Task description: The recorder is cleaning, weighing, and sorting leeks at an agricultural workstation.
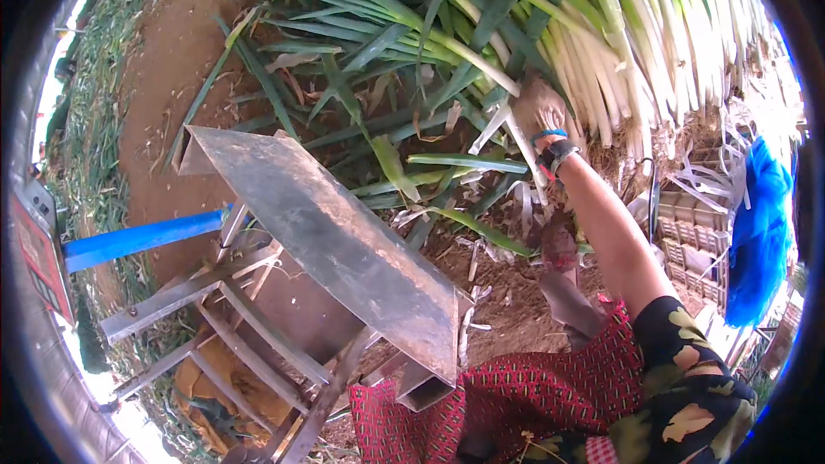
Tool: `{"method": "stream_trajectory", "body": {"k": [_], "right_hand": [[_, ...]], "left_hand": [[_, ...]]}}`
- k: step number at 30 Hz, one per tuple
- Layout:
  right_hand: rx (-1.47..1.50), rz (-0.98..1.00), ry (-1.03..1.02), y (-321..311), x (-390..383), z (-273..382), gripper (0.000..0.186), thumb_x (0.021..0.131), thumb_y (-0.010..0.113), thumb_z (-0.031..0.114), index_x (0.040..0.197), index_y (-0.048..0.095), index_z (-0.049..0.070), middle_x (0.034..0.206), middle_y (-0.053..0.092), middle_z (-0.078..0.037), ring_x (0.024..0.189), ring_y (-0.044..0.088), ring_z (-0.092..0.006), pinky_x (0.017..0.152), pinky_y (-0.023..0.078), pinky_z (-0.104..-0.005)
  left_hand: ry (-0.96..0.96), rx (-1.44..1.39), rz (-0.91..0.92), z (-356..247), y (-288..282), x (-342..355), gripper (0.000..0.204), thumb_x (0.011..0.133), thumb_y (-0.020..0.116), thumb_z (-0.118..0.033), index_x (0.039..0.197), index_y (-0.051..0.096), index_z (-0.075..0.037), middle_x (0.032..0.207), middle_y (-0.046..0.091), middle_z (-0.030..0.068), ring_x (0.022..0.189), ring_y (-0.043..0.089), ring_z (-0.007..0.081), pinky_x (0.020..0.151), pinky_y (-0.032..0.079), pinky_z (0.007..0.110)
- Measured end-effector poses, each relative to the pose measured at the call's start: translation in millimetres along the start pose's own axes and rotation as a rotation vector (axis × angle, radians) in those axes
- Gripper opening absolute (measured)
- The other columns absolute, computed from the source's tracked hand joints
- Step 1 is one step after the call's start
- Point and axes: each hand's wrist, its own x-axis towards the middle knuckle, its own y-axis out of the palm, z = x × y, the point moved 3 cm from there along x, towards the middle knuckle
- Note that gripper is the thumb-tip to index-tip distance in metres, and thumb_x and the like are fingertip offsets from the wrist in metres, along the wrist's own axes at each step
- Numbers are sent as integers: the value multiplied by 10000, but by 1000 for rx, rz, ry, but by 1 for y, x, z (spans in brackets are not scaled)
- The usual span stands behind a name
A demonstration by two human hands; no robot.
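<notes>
My right hand reaches forward to the near side of a large heap of long green onions. A blue band and a dark wristwatch circle its wrist. The fingers go in among the stalks and leaves, so their grip is hidden. Beside the hand, on its left, lies a single green onion with its white end by the knuckles. Thick white shafts with rootlets stand to its right. Below the hand, loose leaves and peeled strips are scattered on the soil. My left hand is out of view.
A metal-topped stand with a wooden frame rises at centre left. Behind it a blue bar meets a red and grey device. Stacked pale crates and a blue bundle are at right. My foot rests on the soil.
</notes>
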Motion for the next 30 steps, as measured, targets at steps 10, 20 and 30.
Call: {"method": "stream_trajectory", "body": {"k": [10, 20, 30], "right_hand": [[801, 644, 60, -52, -17, -9, 276, 721, 681, 230, 830, 670, -24, 725, 637, -81, 629, 571, -170, 617, 459, -323], [846, 531, -698, -227, -115, 36, 253, 958, 487, 227, 1102, 601, 54, 931, 650, -58, 776, 628, -139, 712, 523, -261], [1828, 902, 304, -202, -261, 28, 319, 941, 548, 270, 1111, 557, 1, 924, 658, -115, 761, 655, -205, 686, 568, -346]], "left_hand": [[329, 32, 151, -25, 46, -8, 204, 880, 608, -127, 971, 634, 54, 838, 635, 104, 744, 585, 169, 634, 485, 310], [642, 1, 19, -31, 88, 2, 223, 785, 662, -75, 997, 641, -9, 948, 645, 136, 827, 639, 270, 761, 509, 364], [-97, -1054, 1356, -81, 251, -149, 396, 866, 598, -365, 1109, 602, -53, 952, 641, 104, 851, 622, 223, 753, 501, 349]]}}
